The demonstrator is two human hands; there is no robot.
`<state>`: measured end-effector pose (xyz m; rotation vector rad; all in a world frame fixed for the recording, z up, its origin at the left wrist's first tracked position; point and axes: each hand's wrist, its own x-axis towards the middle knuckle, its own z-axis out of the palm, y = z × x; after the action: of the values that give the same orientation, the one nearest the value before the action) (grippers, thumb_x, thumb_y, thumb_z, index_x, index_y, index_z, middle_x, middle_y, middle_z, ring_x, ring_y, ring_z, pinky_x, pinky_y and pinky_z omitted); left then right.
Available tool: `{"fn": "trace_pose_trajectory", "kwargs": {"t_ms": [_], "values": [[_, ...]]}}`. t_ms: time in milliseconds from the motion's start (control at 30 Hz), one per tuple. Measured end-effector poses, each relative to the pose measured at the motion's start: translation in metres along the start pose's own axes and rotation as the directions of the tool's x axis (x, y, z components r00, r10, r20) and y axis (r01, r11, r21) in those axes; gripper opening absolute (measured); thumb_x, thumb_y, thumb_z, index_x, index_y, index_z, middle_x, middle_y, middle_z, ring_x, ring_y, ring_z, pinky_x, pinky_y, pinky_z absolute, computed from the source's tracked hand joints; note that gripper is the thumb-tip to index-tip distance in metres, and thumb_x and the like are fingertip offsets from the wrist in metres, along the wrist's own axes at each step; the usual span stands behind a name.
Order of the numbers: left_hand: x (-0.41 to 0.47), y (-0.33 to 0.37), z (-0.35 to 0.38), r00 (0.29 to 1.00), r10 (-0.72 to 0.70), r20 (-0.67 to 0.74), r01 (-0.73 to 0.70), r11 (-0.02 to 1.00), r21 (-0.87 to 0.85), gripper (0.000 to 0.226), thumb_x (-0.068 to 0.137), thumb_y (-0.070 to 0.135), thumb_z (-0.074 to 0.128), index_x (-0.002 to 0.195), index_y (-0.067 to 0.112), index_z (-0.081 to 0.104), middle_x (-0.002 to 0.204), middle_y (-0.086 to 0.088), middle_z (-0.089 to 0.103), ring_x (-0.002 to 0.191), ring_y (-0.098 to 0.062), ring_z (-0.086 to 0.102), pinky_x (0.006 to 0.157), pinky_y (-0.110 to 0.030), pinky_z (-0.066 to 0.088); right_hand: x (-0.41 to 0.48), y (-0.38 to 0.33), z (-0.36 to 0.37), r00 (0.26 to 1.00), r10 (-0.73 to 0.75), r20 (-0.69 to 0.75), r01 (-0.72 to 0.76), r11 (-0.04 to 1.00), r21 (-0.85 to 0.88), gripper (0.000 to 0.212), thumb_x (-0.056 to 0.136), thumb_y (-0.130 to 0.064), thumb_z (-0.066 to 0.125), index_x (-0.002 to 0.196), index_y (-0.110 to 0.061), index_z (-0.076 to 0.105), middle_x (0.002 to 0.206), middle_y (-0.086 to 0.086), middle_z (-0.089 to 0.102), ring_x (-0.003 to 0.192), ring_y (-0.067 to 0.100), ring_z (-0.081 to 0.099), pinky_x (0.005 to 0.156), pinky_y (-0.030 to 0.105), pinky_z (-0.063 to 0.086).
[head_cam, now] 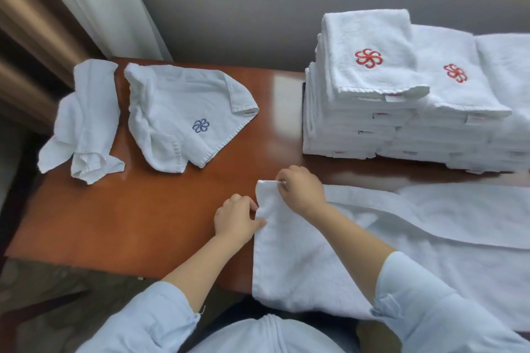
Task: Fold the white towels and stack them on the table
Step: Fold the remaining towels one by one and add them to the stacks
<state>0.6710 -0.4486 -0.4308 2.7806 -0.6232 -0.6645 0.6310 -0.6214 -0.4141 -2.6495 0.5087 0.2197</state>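
A large white towel [401,238] lies spread across the near right part of the brown wooden table [129,223], its near edge hanging over the front. My right hand [301,189] pinches the towel's far left corner. My left hand [236,218] pinches the towel's left edge a little nearer to me. Two tall stacks of folded white towels with red flower logos stand at the back right, the left stack [361,89] and the right stack [459,112].
A loose white towel with a blue logo [183,114] lies at the back middle-left. A crumpled white cloth [86,123] sits at the table's far left edge. Behind the table are a grey wall and a pale curtain [100,3].
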Motion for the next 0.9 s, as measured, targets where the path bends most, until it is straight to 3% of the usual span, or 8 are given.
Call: {"fn": "trace_pose_trajectory", "kwargs": {"t_ms": [100,200,333,400,567,700,800,900], "values": [[0.009,-0.003,-0.006,0.999,0.042,0.032,-0.041,0.999,-0.028,0.021,0.086,0.048,0.067,0.084,0.031,0.055,0.086,0.013,0.06,0.071,-0.008,0.056,0.058,-0.027,0.045,-0.002,0.001,-0.017,0.998,0.001,-0.07,0.005,0.996,0.094,0.017,0.097,-0.022,0.05,0.106,-0.02,0.064,0.102,-0.004,0.055,0.098,0.018,0.052,0.066,0.032,0.04],[0.024,-0.005,-0.025,1.0,0.02,-0.009,-0.021,0.983,-0.18,0.017,0.089,0.042,0.064,0.083,0.031,0.052,0.078,0.014,0.06,0.069,-0.007,0.057,0.056,-0.027,0.042,-0.003,-0.004,-0.041,0.986,-0.028,-0.165,0.055,0.985,0.166,0.009,0.097,-0.022,0.052,0.098,-0.021,0.062,0.093,-0.01,0.049,0.088,0.017,0.053,0.057,0.029,0.031],[0.051,-0.001,-0.063,0.996,-0.033,-0.086,-0.007,0.903,-0.43,0.016,0.088,0.033,0.067,0.081,0.029,0.053,0.078,0.012,0.065,0.054,0.0,0.065,0.063,-0.031,0.049,-0.003,-0.018,-0.07,0.953,-0.06,-0.297,0.124,0.972,0.202,0.009,0.098,-0.025,0.052,0.096,-0.023,0.061,0.083,-0.016,0.043,0.076,0.008,0.044,0.061,0.03,0.03],[0.061,-0.002,-0.077,0.994,-0.052,-0.096,-0.006,0.848,-0.53,0.015,0.088,0.027,0.069,0.082,0.027,0.055,0.081,0.011,0.066,0.055,-0.003,0.068,0.07,-0.037,0.055,-0.005,-0.025,-0.077,0.947,-0.083,-0.31,0.153,0.966,0.208,0.008,0.097,-0.027,0.053,0.095,-0.024,0.061,0.077,-0.017,0.042,0.072,0.004,0.039,0.061,0.028,0.029],[0.076,-0.015,-0.091,0.992,-0.091,-0.093,0.009,0.762,-0.647,0.015,0.086,0.012,0.069,0.081,0.022,0.059,0.081,0.0,0.067,0.07,-0.025,0.072,0.075,-0.049,0.059,-0.018,-0.034,-0.068,0.957,-0.195,-0.213,0.234,0.956,0.175,0.009,0.094,-0.025,0.058,0.1,-0.021,0.063,0.075,-0.012,0.052,0.068,0.009,0.043,0.06,0.028,0.031],[0.078,-0.029,-0.083,0.993,-0.095,-0.064,0.035,0.785,-0.618,0.024,0.086,0.002,0.063,0.083,0.025,0.06,0.095,-0.001,0.066,0.093,-0.027,0.067,0.088,-0.048,0.055,-0.029,-0.036,-0.038,0.982,-0.187,0.016,0.18,0.96,0.213,0.02,0.095,-0.025,0.056,0.112,-0.025,0.065,0.094,-0.009,0.068,0.081,0.012,0.059,0.071,0.028,0.045],[0.072,-0.033,-0.076,0.997,-0.081,-0.02,0.053,0.807,-0.588,0.034,0.09,-0.006,0.047,0.105,0.021,0.06,0.121,-0.004,0.062,0.114,-0.022,0.06,0.097,-0.034,0.046,-0.036,-0.033,-0.02,0.96,-0.171,0.22,0.113,0.96,0.255,0.032,0.094,-0.027,0.057,0.125,-0.033,0.061,0.114,-0.013,0.068,0.103,0.005,0.063,0.085,0.027,0.049],[0.065,-0.03,-0.068,0.999,-0.024,-0.037,0.004,0.884,-0.468,0.042,0.091,-0.001,0.046,0.129,0.017,0.054,0.138,-0.005,0.048,0.118,-0.021,0.055,0.098,-0.033,0.043,-0.041,-0.02,-0.014,0.976,-0.093,0.198,0.048,0.974,0.22,0.033,0.095,-0.024,0.052,0.127,-0.031,0.061,0.12,-0.012,0.066,0.114,0.009,0.059,0.09,0.032,0.05]]}}
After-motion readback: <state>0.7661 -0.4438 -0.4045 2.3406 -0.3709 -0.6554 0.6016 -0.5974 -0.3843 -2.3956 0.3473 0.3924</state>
